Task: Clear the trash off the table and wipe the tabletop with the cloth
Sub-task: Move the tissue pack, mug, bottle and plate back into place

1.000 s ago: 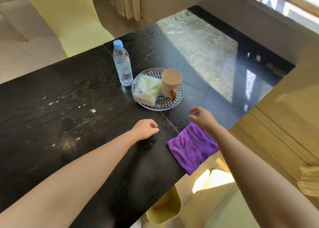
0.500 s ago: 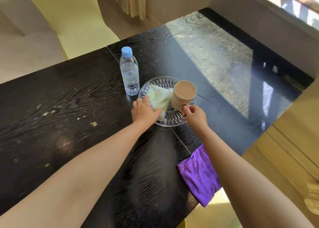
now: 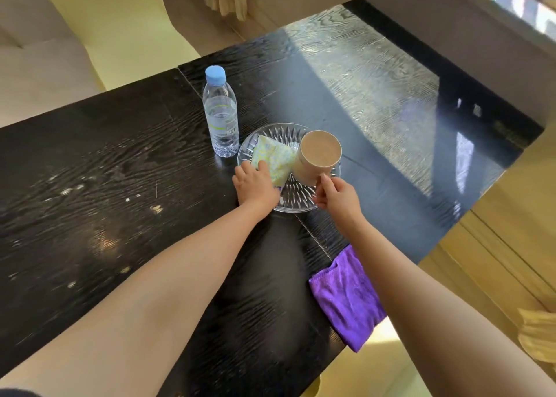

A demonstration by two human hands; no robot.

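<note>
Barely begun: left hand grips the tissue pack, right hand pinches the mug by its handle; purple cloth untouched, counter unwiped.

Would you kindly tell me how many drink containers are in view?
2: the water bottle stands left of the glass plate; the tan mug is over the plate's right side, handle in the right hand's grip. None seems hidden.

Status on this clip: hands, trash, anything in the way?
Left hand grips pack on plate. Right hand pinches mug handle. Cloth lies at edge. Bottle beside plate.
</note>
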